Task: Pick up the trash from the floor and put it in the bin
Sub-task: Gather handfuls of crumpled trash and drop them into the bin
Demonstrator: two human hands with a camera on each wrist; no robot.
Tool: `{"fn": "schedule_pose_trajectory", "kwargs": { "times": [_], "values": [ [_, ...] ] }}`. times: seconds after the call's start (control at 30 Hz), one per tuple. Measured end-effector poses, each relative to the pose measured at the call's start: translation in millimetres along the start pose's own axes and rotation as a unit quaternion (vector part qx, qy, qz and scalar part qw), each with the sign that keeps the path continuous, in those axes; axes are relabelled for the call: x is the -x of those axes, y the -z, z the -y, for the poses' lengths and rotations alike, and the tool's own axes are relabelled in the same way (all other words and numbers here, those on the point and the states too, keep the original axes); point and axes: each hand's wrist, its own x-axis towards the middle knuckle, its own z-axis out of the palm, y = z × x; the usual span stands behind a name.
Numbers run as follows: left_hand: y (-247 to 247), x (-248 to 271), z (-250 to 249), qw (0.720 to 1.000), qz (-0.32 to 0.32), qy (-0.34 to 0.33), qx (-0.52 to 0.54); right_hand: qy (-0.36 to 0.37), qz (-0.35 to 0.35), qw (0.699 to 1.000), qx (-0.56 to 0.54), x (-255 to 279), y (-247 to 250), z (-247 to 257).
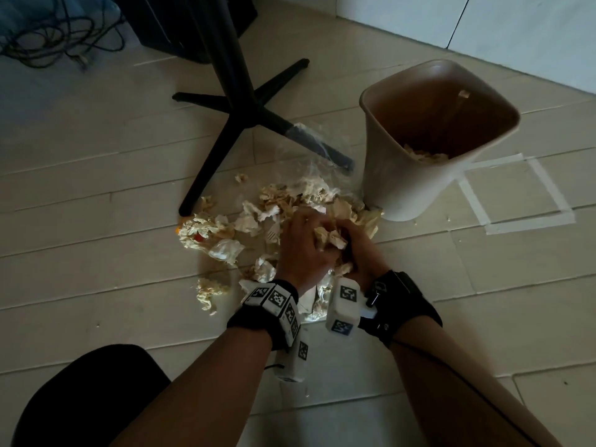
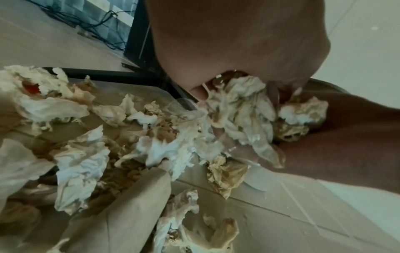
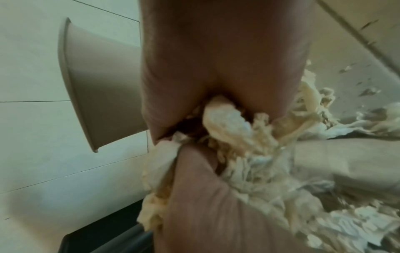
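Note:
A heap of crumpled, stained paper tissues [image 1: 225, 233] lies on the pale floor beside a clear plastic bag [image 1: 317, 175]. Both hands meet over the right side of the heap. My left hand [image 1: 303, 246] and my right hand [image 1: 354, 250] curl around one wad of tissues [image 1: 329, 235] between them. In the left wrist view the wad [image 2: 242, 109] sits under my palm, against the other hand. In the right wrist view tissue [image 3: 227, 119] bulges between my gripping fingers. The beige bin [image 1: 380, 150] stands just beyond my hands to the right, with some paper inside [image 1: 425, 154].
A black four-legged stand [image 1: 245, 101] spreads over the floor behind the heap; one leg lies under the plastic bag. Cables [image 1: 61, 37] trail at top left. A square of tape [image 1: 516, 195] marks the floor right of the bin. My dark knee [image 1: 90, 395] is lower left.

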Motion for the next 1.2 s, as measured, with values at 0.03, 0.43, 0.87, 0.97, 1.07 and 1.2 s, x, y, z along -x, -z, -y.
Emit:
{"fn": "schedule_pose_trajectory", "kwargs": {
  "times": [0.03, 0.43, 0.87, 0.97, 1.07, 1.2],
  "values": [
    [-1.3, -0.2, 6.0, 1.0, -0.002, 0.004, -0.001, -0.009, -0.005, 1.0, 0.006, -1.6, 0.9, -2.3],
    [-9.9, 7.3, 23.5, 0.964, 0.101, 0.14, 0.204, -0.036, -0.062, 0.992, 0.104, -39.2, -4.2, -10.7],
    [32.2, -19.6, 42.6, 0.981, -0.044, 0.139, 0.128, 0.024, -0.157, 0.921, 0.357, -54.4, 14.6, -34.0],
    [37.2, -21.1, 48.0, 0.974, -0.086, 0.151, 0.143, 0.024, -0.117, 0.9, 0.419, -56.2, 7.5, -56.4],
    [36.9, -20.3, 51.2, 0.968, -0.118, 0.162, 0.149, -0.024, -0.079, 0.844, 0.53, -55.8, 0.3, -81.0],
    [42.1, -17.7, 46.2, 0.965, -0.151, 0.158, 0.148, -0.048, -0.073, 0.763, 0.641, -55.8, 1.6, -103.7]
  ]
}}
